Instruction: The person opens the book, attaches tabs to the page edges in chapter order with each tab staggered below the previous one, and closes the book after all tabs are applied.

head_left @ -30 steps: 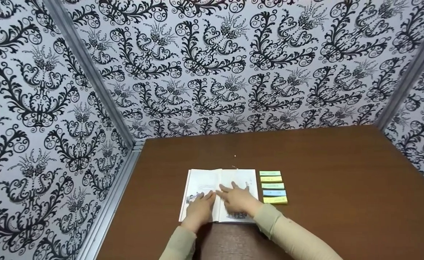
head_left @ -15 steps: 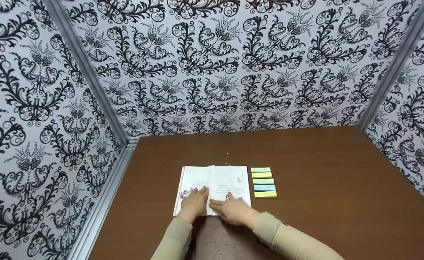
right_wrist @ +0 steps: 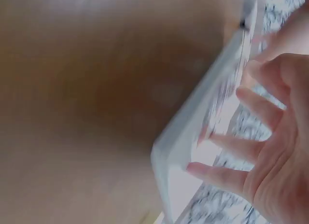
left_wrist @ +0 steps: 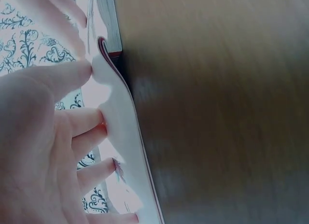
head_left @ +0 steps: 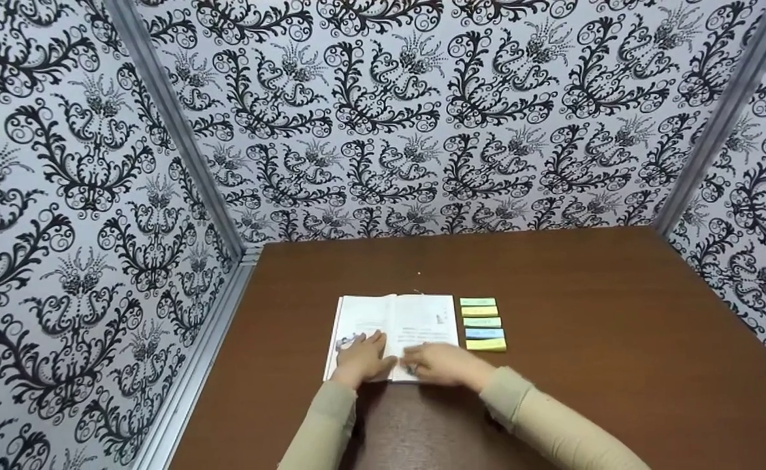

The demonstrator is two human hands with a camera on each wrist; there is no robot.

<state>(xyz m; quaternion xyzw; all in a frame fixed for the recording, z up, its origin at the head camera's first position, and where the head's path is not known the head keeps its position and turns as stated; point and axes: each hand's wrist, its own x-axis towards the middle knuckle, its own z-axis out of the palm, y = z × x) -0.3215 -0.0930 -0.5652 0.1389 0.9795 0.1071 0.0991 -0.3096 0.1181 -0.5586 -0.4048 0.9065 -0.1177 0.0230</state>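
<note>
An open book (head_left: 422,313) lies on the brown table, with text and small pictures on its pages. My left hand (head_left: 363,359) rests on the left page beside the spine, its fingers spread and fingertips touching the paper in the left wrist view. Over the lower part of the right page is my right hand (head_left: 440,363), blurred, with its fingers extended toward the spine. In the right wrist view its fingertips (right_wrist: 198,168) are at the page surface. The two thumbs are close together near the spine's lower end.
Several sticky-note strips (head_left: 484,322), green, yellow and blue, lie in a column right of the book. The brown table (head_left: 585,313) meets patterned walls (head_left: 389,130) at the back and sides. A metal rail (head_left: 206,365) runs along the left edge.
My right hand has slid down the right page, uncovering its upper text and picture, then turned more sideways toward the spine. My left hand stays on the left page. The view has shifted slightly.
</note>
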